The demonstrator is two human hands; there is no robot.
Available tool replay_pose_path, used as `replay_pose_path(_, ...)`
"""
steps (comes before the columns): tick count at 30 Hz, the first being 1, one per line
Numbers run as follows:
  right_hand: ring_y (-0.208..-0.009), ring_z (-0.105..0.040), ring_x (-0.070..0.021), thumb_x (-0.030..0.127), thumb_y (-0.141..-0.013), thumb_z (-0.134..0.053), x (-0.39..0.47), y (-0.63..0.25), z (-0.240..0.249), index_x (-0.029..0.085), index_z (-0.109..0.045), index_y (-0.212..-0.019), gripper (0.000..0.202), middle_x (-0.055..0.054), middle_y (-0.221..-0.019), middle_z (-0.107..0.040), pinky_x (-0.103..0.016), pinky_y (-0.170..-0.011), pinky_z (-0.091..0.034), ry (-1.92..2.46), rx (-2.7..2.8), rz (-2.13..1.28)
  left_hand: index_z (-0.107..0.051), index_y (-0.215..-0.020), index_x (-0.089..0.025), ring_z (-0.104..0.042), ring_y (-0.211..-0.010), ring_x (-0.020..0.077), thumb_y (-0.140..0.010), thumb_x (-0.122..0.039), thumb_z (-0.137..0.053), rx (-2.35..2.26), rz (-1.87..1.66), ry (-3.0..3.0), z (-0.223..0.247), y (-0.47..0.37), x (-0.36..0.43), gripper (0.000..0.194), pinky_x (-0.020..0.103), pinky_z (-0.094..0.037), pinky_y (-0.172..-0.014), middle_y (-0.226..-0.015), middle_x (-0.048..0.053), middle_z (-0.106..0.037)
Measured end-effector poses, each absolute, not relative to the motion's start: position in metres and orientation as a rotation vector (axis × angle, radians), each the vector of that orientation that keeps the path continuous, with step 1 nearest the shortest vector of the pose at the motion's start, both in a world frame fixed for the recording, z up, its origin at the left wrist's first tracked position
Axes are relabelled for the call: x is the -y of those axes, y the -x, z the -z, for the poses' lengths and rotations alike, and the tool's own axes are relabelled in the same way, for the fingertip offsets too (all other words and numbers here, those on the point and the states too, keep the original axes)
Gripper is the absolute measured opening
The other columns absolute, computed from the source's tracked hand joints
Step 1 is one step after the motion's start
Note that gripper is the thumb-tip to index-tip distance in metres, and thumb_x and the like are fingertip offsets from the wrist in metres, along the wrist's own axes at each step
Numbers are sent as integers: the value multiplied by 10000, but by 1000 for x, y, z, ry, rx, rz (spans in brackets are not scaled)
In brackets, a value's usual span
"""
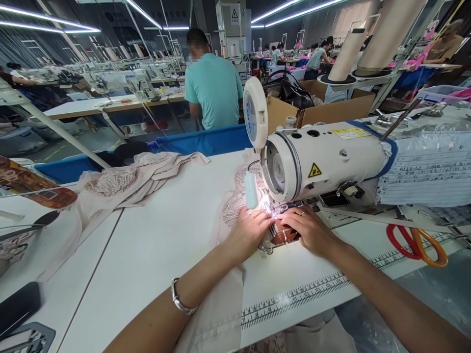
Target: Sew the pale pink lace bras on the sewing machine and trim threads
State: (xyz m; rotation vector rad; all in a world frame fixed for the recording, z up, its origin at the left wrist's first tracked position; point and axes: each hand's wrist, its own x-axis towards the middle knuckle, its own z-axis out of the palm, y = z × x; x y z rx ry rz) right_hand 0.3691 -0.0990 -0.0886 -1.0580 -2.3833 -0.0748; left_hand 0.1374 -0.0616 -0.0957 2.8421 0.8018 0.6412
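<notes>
A white sewing machine [324, 159] stands on the table, its lamp shining on the needle area. My left hand [249, 231] rests just left of the needle, fingers together on pale pink lace fabric [230, 211]. That fabric runs behind the lamp and down over the table's front edge. At the right of the needle, my right hand [307, 228] has its fingers bent toward the lit spot, close to my left fingertips. Glare hides what lies under the right fingertips. A reddish-brown plate [284, 234] shows between the hands.
Red and orange scissors [417, 242] lie right of the machine, near handwritten sheets [427, 169]. More lace fabric [117, 181] is heaped at left. Thread cones [346, 56] and a cardboard box [320, 110] are behind. A person in a teal shirt [215, 90] sits beyond.
</notes>
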Motion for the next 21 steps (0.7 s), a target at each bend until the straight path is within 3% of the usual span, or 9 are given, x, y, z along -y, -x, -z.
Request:
replay_pose_path(7, -973, -621, -246, -49, -770, -382, 99, -373, 92, 194, -659, -1023, 447, -87, -987, -726, -381, -847, -487, 1096, 2375, 86, -613, -1260, -200, -575, -1266, 260, -942, 8, -348, -894, -552, -2773, 93, -130, 49, 464, 574, -277, -1132, -1332, 81, -659)
replay_pose_path(10, -970, -620, -244, -66, -736, -372, 99, -373, 93, 196, -647, -1002, 465, -79, -989, -725, -379, -841, -489, 1088, 2368, 85, -604, -1285, -222, -597, -1218, 251, -967, -16, -333, -925, -531, -2793, 91, -129, 48, 466, 551, -307, -1125, -1346, 74, -646)
replay_pose_path(13, -930, -617, -239, -71, -701, -371, 99, -373, 92, 201, -626, -982, 468, -72, -961, -708, -364, -797, -492, 1079, 2355, 100, -610, -1259, -221, -608, -1111, 267, -968, -45, -364, -1051, -456, -2819, 87, -134, 53, 420, 503, -408, -1014, -1253, 96, -662)
replay_pose_path(17, -800, -605, -224, -73, -618, -373, 100, -373, 88, 207, -597, -885, 447, -59, -839, -654, -325, -690, -485, 1121, 2362, 120, -617, -1160, -186, -594, -1060, 278, -956, -214, -540, -1485, -342, -2625, 79, -132, 50, 220, 400, -481, -887, -1106, 118, -639)
replay_pose_path(21, -729, -627, -208, -62, -659, -385, 111, -375, 86, 215, -604, -934, 448, -41, -813, -667, -302, -639, -484, 1157, 2440, 33, -507, -1348, -171, -585, -1154, 262, -958, -342, -574, -1812, -359, -2448, 62, -86, 16, 431, 370, -474, -987, -1234, 139, -616)
